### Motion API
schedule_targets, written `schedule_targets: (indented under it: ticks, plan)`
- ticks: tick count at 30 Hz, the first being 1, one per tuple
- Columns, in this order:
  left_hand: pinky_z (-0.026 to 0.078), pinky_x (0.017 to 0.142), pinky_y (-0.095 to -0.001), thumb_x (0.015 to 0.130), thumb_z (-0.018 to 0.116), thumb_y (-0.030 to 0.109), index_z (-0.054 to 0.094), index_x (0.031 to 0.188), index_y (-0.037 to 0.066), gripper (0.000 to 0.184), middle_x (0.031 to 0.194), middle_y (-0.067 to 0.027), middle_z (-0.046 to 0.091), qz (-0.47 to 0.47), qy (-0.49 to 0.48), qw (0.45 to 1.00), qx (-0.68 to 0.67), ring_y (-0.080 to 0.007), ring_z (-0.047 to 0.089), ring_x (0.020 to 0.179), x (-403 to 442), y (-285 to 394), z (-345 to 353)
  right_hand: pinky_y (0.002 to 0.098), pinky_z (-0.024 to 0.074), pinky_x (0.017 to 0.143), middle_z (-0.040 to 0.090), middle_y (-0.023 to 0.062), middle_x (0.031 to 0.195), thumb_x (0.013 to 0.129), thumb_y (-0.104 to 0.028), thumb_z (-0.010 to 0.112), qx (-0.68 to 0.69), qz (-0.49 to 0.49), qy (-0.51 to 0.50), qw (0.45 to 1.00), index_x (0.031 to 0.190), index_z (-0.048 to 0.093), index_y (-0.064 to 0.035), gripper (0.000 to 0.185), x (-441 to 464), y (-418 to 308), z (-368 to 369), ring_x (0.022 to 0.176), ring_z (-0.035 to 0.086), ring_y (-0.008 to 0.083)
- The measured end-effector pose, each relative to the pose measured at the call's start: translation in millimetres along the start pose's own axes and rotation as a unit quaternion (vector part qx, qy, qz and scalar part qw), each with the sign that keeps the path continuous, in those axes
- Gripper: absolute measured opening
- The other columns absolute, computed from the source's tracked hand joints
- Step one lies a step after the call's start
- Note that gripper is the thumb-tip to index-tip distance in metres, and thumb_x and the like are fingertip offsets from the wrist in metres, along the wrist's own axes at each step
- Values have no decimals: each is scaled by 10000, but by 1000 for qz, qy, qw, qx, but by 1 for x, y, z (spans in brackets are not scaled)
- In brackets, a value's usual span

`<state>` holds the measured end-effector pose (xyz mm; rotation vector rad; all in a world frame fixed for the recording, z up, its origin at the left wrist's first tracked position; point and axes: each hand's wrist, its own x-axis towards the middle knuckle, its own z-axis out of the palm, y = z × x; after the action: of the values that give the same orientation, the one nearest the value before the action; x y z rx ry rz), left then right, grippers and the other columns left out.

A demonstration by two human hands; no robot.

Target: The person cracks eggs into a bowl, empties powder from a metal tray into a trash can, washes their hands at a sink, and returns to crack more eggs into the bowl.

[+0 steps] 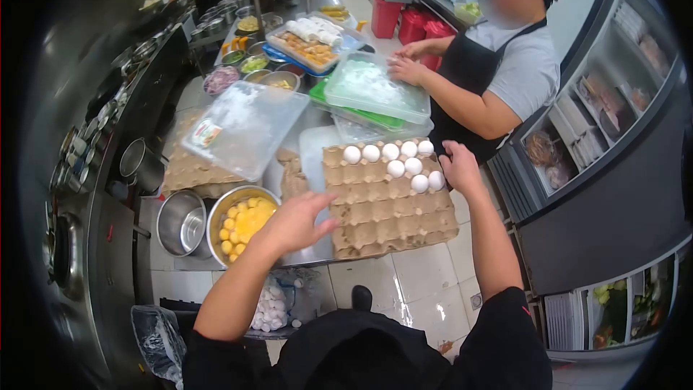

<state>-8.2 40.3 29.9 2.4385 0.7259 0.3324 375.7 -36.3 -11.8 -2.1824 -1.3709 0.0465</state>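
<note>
A cardboard egg tray lies at the table's front edge, with several white eggs in its far and right cups. My left hand is open at the tray's left side, fingers spread, holding nothing. My right hand is open beside the tray's right edge, close to the eggs, with nothing visible in it. Left of my left hand, a metal bowl holds several yolks in yellow liquid. An empty steel pot stands beside that bowl. Below the table edge, a bag of eggshells is visible.
A plastic lid rests over more cartons at the left. A co-worker stands at the back right, hands at a plastic container. Food bowls and a tray are behind. An open refrigerator is at the right.
</note>
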Motion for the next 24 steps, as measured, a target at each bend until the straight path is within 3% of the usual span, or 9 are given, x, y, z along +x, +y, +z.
schedule_targets:
  ticks: [3, 7, 13, 16, 19, 24]
  plan:
    - [488, 907, -453, 886, 677, 308, 557, 1324, 42, 526, 1104, -219, 652, -17, -31, 999, 4, -386, 618, 1037, 64, 7, 27, 438, 469, 968, 605, 165, 1239, 798, -60, 623, -3, -123, -62, 990, 1277, 590, -72, 480, 31, 21, 2, 1134, 568, 365]
    - [532, 826, -414, 882, 691, 256, 580, 1294, 25, 485, 1088, -197, 675, -12, -33, 999, -16, -315, 683, 944, 98, 28, 49, 427, 478, 960, 586, 118, 1276, 772, -25, 626, -61, -163, -229, 958, 1319, 556, -115, 559, 60, 17, 15, 1132, 564, 346]
    - [526, 826, -417, 875, 686, 270, 586, 1300, 35, 495, 1019, -201, 678, -93, -55, 989, -98, -329, 664, 929, 103, 30, 56, 431, 488, 921, 605, 116, 1208, 748, -25, 672, -22, -215, -233, 948, 1164, 598, -74, 426, 79, 30, 19, 1073, 577, 337]
    - [538, 806, -407, 876, 689, 259, 601, 1278, 25, 474, 1025, -200, 685, -117, -40, 985, -123, -309, 685, 895, 103, 28, 56, 420, 485, 913, 600, 139, 1170, 711, -32, 717, 17, -207, -282, 936, 1100, 606, -55, 405, 95, 32, 18, 1072, 571, 347]
    - [543, 803, -401, 878, 689, 255, 603, 1271, 17, 468, 1030, -203, 689, -121, -29, 983, -138, -300, 696, 882, 103, 20, 60, 399, 487, 902, 611, 163, 1113, 674, -22, 739, 53, -142, -362, 920, 1072, 611, -41, 419, 110, 25, 12, 1059, 587, 350]
    - [558, 786, -368, 884, 700, 226, 593, 1272, 12, 455, 1037, -170, 700, -101, -9, 988, -119, -263, 714, 896, 98, 16, 61, 362, 514, 850, 626, 143, 1012, 663, -33, 746, 34, -215, -280, 935, 1030, 602, -37, 394, 98, 29, 17, 973, 624, 289]
